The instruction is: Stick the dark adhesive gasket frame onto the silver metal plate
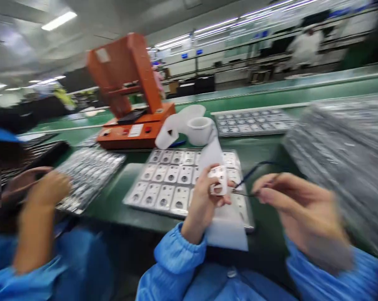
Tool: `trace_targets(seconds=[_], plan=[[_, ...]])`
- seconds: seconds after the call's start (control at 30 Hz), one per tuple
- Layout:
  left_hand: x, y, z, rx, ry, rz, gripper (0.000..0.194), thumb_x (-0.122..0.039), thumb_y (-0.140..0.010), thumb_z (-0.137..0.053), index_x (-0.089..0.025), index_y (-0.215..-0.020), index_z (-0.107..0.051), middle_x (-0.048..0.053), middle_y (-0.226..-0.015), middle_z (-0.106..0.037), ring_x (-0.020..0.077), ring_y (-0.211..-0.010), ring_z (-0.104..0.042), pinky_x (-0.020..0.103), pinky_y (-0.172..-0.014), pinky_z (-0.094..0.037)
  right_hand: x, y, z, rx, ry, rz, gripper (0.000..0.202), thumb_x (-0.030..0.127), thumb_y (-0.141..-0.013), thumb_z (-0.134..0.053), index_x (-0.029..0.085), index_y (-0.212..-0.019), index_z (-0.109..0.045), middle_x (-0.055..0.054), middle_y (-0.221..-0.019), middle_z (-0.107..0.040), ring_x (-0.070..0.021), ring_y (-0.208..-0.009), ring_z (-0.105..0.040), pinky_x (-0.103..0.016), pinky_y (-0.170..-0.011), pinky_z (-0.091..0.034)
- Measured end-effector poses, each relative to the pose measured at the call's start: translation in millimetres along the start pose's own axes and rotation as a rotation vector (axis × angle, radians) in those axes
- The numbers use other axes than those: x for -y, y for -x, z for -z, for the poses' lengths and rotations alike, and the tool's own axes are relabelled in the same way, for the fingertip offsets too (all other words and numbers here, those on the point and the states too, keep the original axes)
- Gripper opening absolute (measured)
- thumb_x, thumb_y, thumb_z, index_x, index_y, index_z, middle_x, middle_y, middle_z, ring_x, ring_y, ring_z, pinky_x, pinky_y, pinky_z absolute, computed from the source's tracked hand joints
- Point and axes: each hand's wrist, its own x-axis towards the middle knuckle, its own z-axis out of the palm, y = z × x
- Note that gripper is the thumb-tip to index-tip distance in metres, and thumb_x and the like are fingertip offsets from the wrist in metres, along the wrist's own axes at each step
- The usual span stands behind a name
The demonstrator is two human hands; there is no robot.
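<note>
My left hand is closed on a small white plate with holes, held upright above a tray of similar white parts. A white translucent strip hangs behind and below this hand, over the tray's right part. To the right, my right hand pinches a thin dark tool, blurred, whose tip points at the plate's right edge. A dark blue cord runs between the hands.
An orange press stands behind the tray, beside a white roll. Another tray lies behind. Stacked clear trays fill the right. At left, a co-worker's hand is over a tray.
</note>
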Motion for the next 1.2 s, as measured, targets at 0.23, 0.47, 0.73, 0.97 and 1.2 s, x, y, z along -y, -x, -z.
trace_targets(seconds=[0.23, 0.47, 0.73, 0.97, 1.2], plan=[[5, -1, -1.1, 0.048, -0.147, 0.028, 0.044, -0.018, -0.080, -0.057, -0.020, -0.121, -0.043, -0.003, -0.067, -0.059, 0.0081, -0.055, -0.053, 0.021, -0.051, -0.053, -28, -10, 2, -0.090, -0.288, -0.224, 0.018, 0.027, -0.067, -0.075, 0.015, -0.065, -0.061, 0.001, -0.061, -0.058, -0.0074, -0.052, -0.048, -0.019, -0.051, -0.038], [8, -1, 0.1, 0.127, -0.183, 0.093, 0.027, -0.020, -0.083, -0.057, -0.017, -0.109, -0.057, 0.003, -0.086, -0.065, 0.0104, -0.061, -0.059, 0.020, -0.050, -0.050, -33, -2, 3, -0.024, -0.404, -0.238, 0.011, 0.022, -0.074, -0.070, 0.016, -0.069, -0.062, 0.000, -0.071, -0.056, -0.0078, -0.053, -0.048, -0.022, -0.052, -0.045], [8, 3, 2.9, 0.095, -0.074, 0.063, 0.029, -0.018, -0.088, -0.047, -0.021, -0.115, -0.056, 0.004, -0.089, -0.069, 0.0135, -0.077, -0.064, 0.021, -0.065, -0.051, -39, 7, 3, 0.003, -0.319, -0.156, 0.008, 0.024, -0.077, -0.068, 0.018, -0.073, -0.064, -0.004, -0.089, -0.051, -0.0176, -0.080, -0.056, -0.032, -0.074, -0.049], [8, 3, 1.7, 0.029, -0.105, 0.057, 0.019, -0.019, -0.086, -0.048, -0.010, -0.089, -0.065, 0.008, -0.078, -0.070, 0.0138, -0.064, -0.065, 0.022, -0.059, -0.054, -40, 12, 3, -0.064, -0.311, -0.130, 0.004, 0.021, -0.080, -0.066, 0.020, -0.076, -0.065, -0.001, -0.088, -0.053, -0.0102, -0.077, -0.054, -0.019, -0.070, -0.047], [10, 4, 1.6, 0.042, -0.137, 0.036, 0.021, -0.020, -0.086, -0.049, -0.012, -0.088, -0.068, 0.006, -0.077, -0.070, 0.0150, -0.068, -0.065, 0.024, -0.064, -0.052, -40, 11, -1, -0.069, -0.248, -0.120, 0.035, 0.017, -0.080, -0.064, 0.029, -0.111, -0.054, 0.000, -0.099, -0.053, -0.0099, -0.079, -0.051, -0.022, -0.074, -0.049]])
